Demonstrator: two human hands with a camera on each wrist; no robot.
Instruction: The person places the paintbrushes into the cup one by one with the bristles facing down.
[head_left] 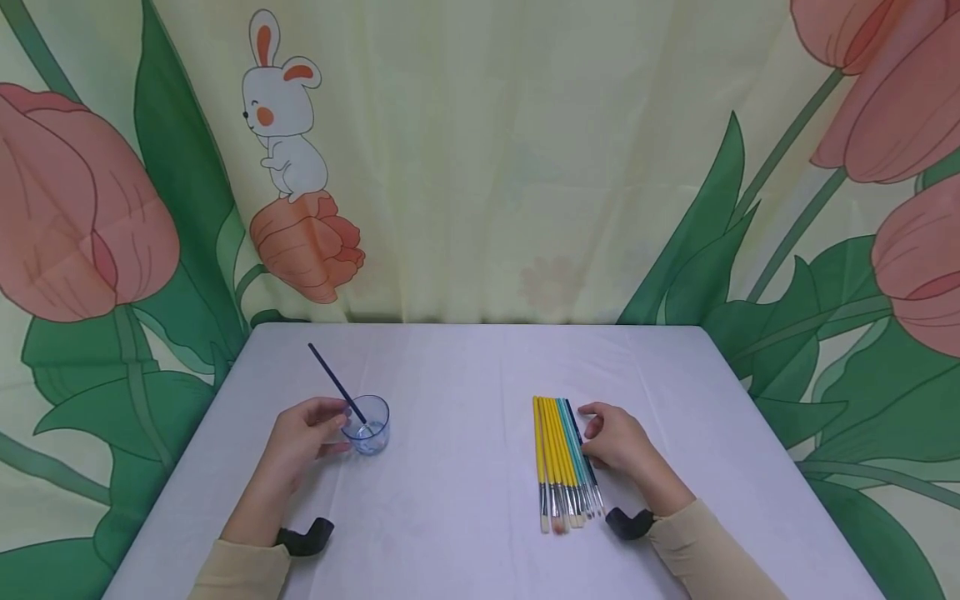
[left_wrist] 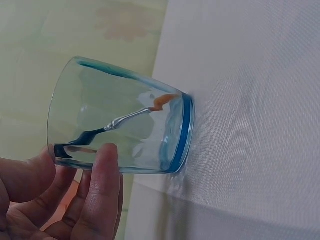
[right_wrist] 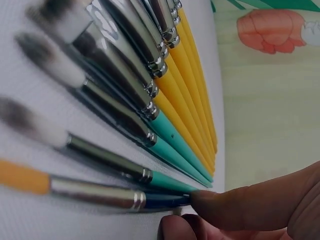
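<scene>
In the head view a clear bluish glass [head_left: 377,437] stands at the left of the table. My left hand [head_left: 303,435] holds its side, with thumb and fingers against the wall in the left wrist view. A dark-handled paintbrush [head_left: 333,375] leans in the glass, its orange bristles [left_wrist: 165,101] at the bottom. To the right, yellow paintbrushes [head_left: 551,442], teal paintbrushes [head_left: 567,433] and a dark blue paintbrush [head_left: 582,446] lie in a row, bristles toward me. My right hand [head_left: 618,437] pinches the dark blue paintbrush at the row's right edge; part of the grip is hidden.
A white cloth [head_left: 450,500] covers the table, whose far edge meets a curtain [head_left: 465,167] printed with tulips and a rabbit. Dark wrist mounts [head_left: 307,540] sit by both sleeves. Bare cloth lies between the glass and the row of brushes.
</scene>
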